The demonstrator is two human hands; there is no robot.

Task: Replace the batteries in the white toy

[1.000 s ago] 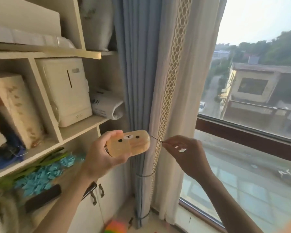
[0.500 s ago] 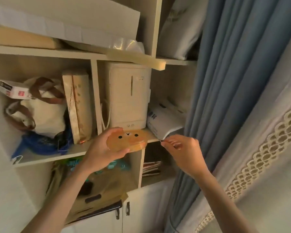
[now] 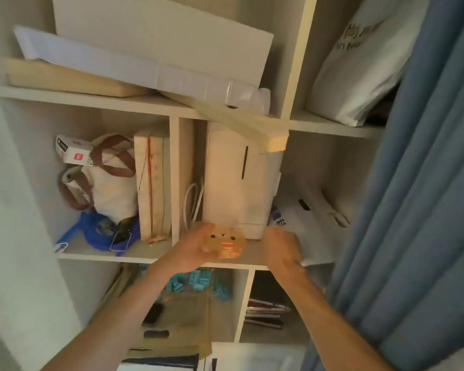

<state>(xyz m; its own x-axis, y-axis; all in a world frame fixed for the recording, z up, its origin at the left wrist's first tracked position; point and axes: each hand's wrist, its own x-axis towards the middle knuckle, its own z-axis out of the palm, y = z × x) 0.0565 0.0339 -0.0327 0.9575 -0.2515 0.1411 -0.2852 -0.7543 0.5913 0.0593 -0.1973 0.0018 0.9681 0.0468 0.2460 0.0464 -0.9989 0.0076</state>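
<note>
My left hand (image 3: 189, 250) grips the toy (image 3: 224, 243), a pale oval case with a small bear face and orange lights glowing inside it. It is held at the front edge of the middle shelf (image 3: 145, 257), just in front of a white appliance (image 3: 239, 183). My right hand (image 3: 280, 247) rests over the shelf edge right of the toy, back of the hand towards me and fingers curled out of sight. The thin pin it held earlier does not show.
A white printed bag (image 3: 314, 223) lies on the shelf by my right hand. A canvas tote (image 3: 105, 183) and flat boxes (image 3: 152, 188) fill the left compartment. Teal blocks (image 3: 198, 282) sit on the shelf below. A blue curtain (image 3: 418, 210) hangs at right.
My view swung from the window to the shelves. Both hands moved forward to the middle shelf edge; the toy now shows orange light, and the pin is out of sight.
</note>
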